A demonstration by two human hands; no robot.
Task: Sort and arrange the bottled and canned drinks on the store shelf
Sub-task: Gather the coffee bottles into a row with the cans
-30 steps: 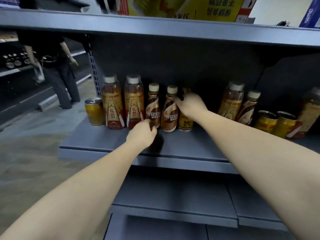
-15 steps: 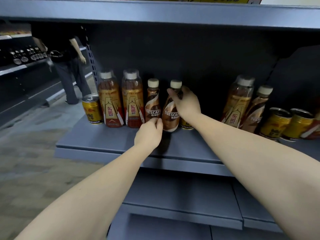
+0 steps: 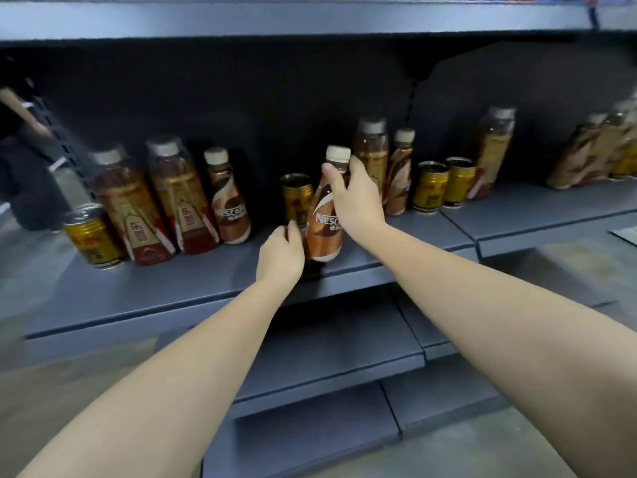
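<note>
**Coffee bottle pulled out of the row**

Half a second before, the coffee bottle (image 3: 324,219) had stood in line with its twin (image 3: 229,201); by this moment my right hand (image 3: 355,198) had it out of the row, fingers wrapped round its neck and shoulder just under the cap. I judged it lifted or tipped slightly, its base near the front edge of the shelf (image 3: 172,288), though I could not tell whether it had cleared the surface. My left hand (image 3: 281,253) sat just beside the bottle's lower half, loosely curled and holding nothing, thumb close to the label. Behind that hand the gold can (image 3: 296,198) stood exposed, no longer hidden. Beyond the right hand were a tall tea bottle (image 3: 370,153) and a second small coffee bottle (image 3: 400,170).

That left a gap next to the twin. I read the move as regrouping like with like, probably toward the coffee bottle past my right hand.
</note>
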